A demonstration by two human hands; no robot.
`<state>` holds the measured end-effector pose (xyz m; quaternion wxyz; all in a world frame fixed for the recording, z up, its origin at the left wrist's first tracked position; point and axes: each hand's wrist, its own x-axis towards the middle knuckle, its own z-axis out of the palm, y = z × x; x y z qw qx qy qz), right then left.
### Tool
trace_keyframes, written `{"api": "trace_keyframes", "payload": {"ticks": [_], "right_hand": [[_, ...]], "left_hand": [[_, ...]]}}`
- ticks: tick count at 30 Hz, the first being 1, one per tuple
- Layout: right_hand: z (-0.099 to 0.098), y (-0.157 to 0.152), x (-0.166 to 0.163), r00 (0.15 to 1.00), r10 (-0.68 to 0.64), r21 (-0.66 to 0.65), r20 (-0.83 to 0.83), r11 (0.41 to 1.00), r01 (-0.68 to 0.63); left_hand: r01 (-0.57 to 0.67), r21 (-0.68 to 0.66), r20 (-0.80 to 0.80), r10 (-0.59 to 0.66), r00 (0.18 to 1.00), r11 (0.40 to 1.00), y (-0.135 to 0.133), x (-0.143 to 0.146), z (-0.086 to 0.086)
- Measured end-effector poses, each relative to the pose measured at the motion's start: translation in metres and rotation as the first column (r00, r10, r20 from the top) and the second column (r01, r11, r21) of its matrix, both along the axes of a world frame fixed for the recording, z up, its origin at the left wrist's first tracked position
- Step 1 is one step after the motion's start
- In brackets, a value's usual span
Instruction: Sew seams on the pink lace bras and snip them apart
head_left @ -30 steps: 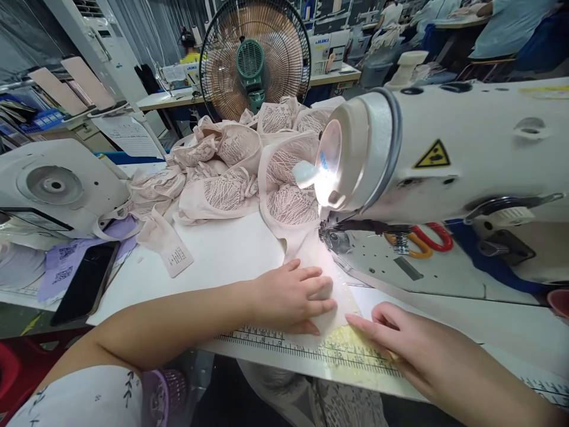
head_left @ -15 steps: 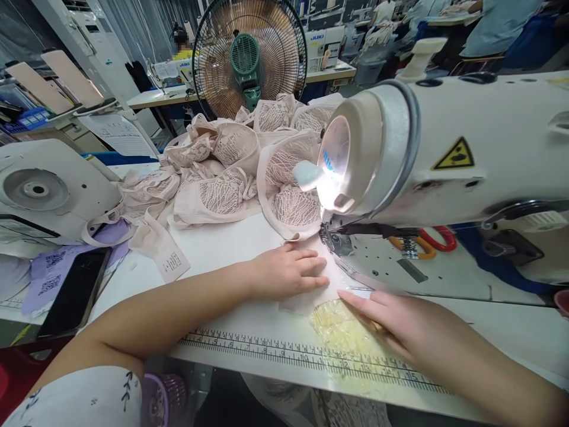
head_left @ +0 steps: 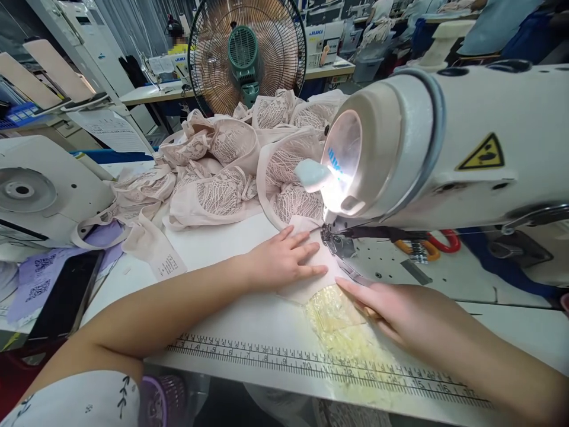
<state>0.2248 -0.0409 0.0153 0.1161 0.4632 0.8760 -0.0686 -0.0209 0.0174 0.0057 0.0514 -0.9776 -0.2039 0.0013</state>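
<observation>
A pale pink fabric piece (head_left: 299, 289) lies under the presser foot (head_left: 328, 236) of the sewing machine (head_left: 382, 148). My left hand (head_left: 282, 259) rests flat on this fabric with its fingers spread, just left of the foot. My right hand (head_left: 386, 302) is at the fabric's right edge, index finger stretched along it and the other fingers folded beneath; its grip is partly hidden. Behind the foot, a lace bra (head_left: 296, 172) joins the heap of similar bras (head_left: 222, 190). Yellowed clear tape (head_left: 340, 332) covers the table in front of my right hand.
A printed ruler (head_left: 267, 353) runs along the table's front edge. A phone (head_left: 64, 296) lies at the left beside a second machine (head_left: 40, 190). Scissors with red and orange handles (head_left: 438, 242) lie behind the machine's arm. A large fan (head_left: 246, 59) stands behind the heap.
The fabric and both hands have moved slightly away from me, toward the presser foot. My left fingers are spread wider. The camera view has shifted a little.
</observation>
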Motion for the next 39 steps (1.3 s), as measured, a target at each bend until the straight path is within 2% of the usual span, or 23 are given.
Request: {"api": "trace_keyframes", "payload": {"ticks": [3,8,12,17,24,28,33,39], "right_hand": [[-0.001,0.0,-0.001,0.999,-0.018,-0.013,0.033,1.0,0.018],[-0.004,0.002,-0.003,0.999,-0.035,0.015,-0.003,0.999,0.035],[0.0,0.008,-0.01,0.995,-0.104,-0.088,0.006,0.991,0.104],[0.007,0.012,-0.019,0.981,-0.173,-0.146,0.087,0.972,0.185],[0.019,0.014,-0.044,0.928,-0.318,-0.238,0.193,0.903,0.358],[0.02,0.014,-0.053,0.906,-0.329,-0.191,0.267,0.903,0.384],[0.004,0.004,-0.045,0.918,-0.331,-0.128,0.218,0.923,0.363],[-0.011,-0.001,-0.041,0.93,-0.355,-0.052,0.093,0.931,0.361]], "left_hand": [[-0.032,-0.035,-0.082,0.029,0.996,0.999,0.002,0.0,0.002],[-0.052,-0.047,-0.14,0.045,0.989,0.998,0.009,0.001,0.006],[-0.089,-0.065,-0.171,0.077,0.982,0.994,0.015,0.001,0.01],[-0.123,-0.069,-0.159,0.11,0.981,0.99,0.021,0.002,0.015],[-0.107,-0.024,-0.177,0.101,0.979,0.994,0.032,0.002,0.014],[-0.093,0.032,-0.149,0.097,0.984,0.995,0.038,0.001,0.009],[-0.115,0.056,-0.102,0.12,0.988,0.992,0.041,0.002,0.006],[-0.252,0.035,-0.1,0.254,0.962,0.967,0.038,0.009,0.007]]}}
